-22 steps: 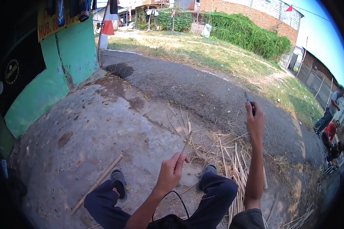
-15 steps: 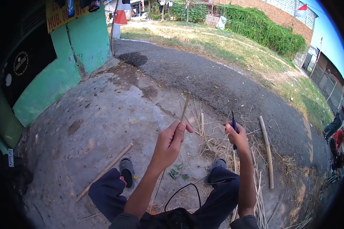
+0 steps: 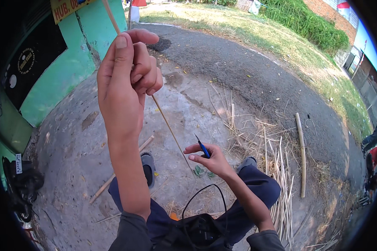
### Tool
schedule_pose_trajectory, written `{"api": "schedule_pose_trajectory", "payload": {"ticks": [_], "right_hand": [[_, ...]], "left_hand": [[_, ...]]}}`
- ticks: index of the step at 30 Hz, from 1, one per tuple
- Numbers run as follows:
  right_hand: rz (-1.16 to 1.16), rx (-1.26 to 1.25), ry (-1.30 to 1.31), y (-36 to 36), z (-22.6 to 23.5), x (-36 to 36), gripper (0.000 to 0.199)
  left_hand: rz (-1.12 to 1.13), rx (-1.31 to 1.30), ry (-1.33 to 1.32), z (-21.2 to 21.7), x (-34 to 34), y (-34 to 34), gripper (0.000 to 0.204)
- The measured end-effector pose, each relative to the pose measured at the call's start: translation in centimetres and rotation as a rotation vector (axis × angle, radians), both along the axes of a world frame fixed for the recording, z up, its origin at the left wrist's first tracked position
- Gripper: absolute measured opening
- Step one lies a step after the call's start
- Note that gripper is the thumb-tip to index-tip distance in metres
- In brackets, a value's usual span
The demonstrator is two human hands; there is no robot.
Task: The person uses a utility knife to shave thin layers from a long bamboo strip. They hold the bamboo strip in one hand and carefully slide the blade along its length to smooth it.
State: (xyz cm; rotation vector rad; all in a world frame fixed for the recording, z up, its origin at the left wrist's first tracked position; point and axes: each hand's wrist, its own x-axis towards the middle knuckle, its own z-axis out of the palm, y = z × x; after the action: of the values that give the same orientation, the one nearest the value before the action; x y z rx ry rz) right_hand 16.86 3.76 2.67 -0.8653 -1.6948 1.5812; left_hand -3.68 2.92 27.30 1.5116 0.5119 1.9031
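My left hand (image 3: pixel 125 75) is raised high at the left, its fingers closed around a thin bamboo strip (image 3: pixel 167 121). The strip's upper end passes out of the top of the view, and its lower part slants down to the right toward my lap. Lower down, my right hand (image 3: pixel 215 161) grips a small knife (image 3: pixel 203 149) with a blue handle, its dark, narrow blade pointing up and left. My right fingertips are beside the strip's lower part; whether they touch it I cannot tell. Below the strip, a few green leaves (image 3: pixel 199 170) lie on the ground.
Dry shavings (image 3: pixel 251 134) and several pale split strips (image 3: pixel 282 188) lie to my right. A thicker bamboo pole (image 3: pixel 300 154) lies beyond them; another stick (image 3: pixel 100 190) lies by my left foot. A green wall (image 3: pixel 50 92) stands at left. A black loop (image 3: pixel 205 188) rises from my lap.
My left hand has risen and moved left, closer to view, with the bamboo strip. My right hand has moved left and down with the knife. The view has shifted slightly.
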Motion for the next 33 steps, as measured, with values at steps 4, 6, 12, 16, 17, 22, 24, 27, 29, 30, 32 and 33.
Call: {"api": "schedule_pose_trajectory", "payload": {"ticks": [4,6,12,16,17,22,24,27,29,30,32,33], "right_hand": [[0.015,0.032,-0.072,0.5,1.6,-0.7,0.041],[0.009,0.052,-0.103,1.2,1.5,-0.6,0.039],[-0.005,0.045,0.007,2.6,-0.3,-1.3,0.026],[-0.320,0.046,0.128,3.3,1.2,0.4,0.023],[-0.429,0.003,0.154,3.5,1.7,1.5,0.023],[-0.572,0.029,0.336,4.7,4.9,4.2,0.026],[-0.618,0.040,0.530,5.2,5.3,5.8,0.029],[-0.680,0.038,0.618,5.3,6.1,7.5,0.034],[-0.667,0.024,0.642,5.4,5.9,8.2,0.035],[-0.655,0.013,0.655,5.4,6.0,8.3,0.035],[-0.641,-0.005,0.664,5.3,6.2,8.1,0.035],[-0.636,-0.015,0.636,5.2,6.2,7.8,0.037]], "left_hand": [[0.042,0.092,-0.009,1.6,-0.4,0.1,0.040],[0.070,0.092,-0.065,2.1,0.4,1.0,0.039],[0.034,0.089,-0.117,3.1,0.5,4.3,0.038],[0.420,-0.005,0.151,-1.7,0.9,4.0,0.076],[0.405,-0.077,0.187,-4.5,1.3,4.1,0.074],[0.196,-0.542,0.670,-18.8,1.4,1.4,0.059],[0.074,-0.581,0.777,-24.0,2.4,0.2,0.050],[-0.408,-0.759,0.464,-26.3,4.0,-1.5,0.039],[-0.482,-0.789,0.410,-26.1,4.5,-1.9,0.035],[-0.546,-0.813,0.360,-25.3,4.8,-2.0,0.031],[-0.581,-0.816,0.367,-23.5,5.0,-1.9,0.030],[-0.610,-0.816,0.378,-23.1,5.0,-1.9,0.029]]}}
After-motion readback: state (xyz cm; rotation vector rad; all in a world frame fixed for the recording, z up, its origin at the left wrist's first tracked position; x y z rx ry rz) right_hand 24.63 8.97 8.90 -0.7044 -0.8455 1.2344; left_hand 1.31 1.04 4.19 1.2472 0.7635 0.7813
